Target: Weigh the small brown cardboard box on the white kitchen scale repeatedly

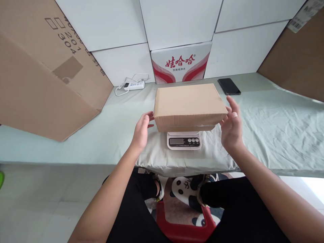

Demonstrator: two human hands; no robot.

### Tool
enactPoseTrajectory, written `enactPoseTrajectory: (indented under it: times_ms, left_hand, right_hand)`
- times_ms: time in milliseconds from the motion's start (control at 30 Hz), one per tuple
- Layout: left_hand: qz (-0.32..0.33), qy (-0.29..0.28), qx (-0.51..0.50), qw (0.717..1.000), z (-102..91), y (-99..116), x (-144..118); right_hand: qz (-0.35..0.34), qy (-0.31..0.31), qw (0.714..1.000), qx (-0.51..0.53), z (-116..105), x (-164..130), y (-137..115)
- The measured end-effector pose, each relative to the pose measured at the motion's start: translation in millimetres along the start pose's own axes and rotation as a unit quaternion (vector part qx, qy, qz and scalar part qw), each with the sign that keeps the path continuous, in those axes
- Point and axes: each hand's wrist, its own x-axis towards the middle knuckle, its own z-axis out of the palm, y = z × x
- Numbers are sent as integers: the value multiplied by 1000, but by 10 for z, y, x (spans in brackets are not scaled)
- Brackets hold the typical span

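— Your fingers (234,106) are spread loose on both sides, gripping nothing. See the gap?

— Yes. Your left hand (140,132) brushes the cardboard box (188,105) at its left end; your right hand (231,126) hovers beside the right end.

— The box lies flat between them, sitting on the scale (184,140), likely so it weighs freely. The phone (229,86) lies behind.

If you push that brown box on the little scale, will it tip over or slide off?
The cardboard box is wider than the scale beneath and overhangs it, so pressing an edge would probably tilt it. Its flat, smooth sides look stiff, likely sliding easily. The left hand and right hand flank it, open.
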Motion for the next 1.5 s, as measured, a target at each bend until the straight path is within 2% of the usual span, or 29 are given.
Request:
enactPoseTrajectory:
  times_ms: [267, 667, 1500]
  left_hand:
    - [6, 5, 8, 1000, -4, 3, 18]
    - [24, 56, 3, 998, -20, 27, 26]
    - [16, 54, -3, 998, 60, 21, 25]
  right_hand:
    - [3, 1, 1000, -5, -10, 10, 29]
    - [13, 9, 1000, 6, 8, 20, 8]
    - [-8, -2, 1000, 1, 13, 6, 37]
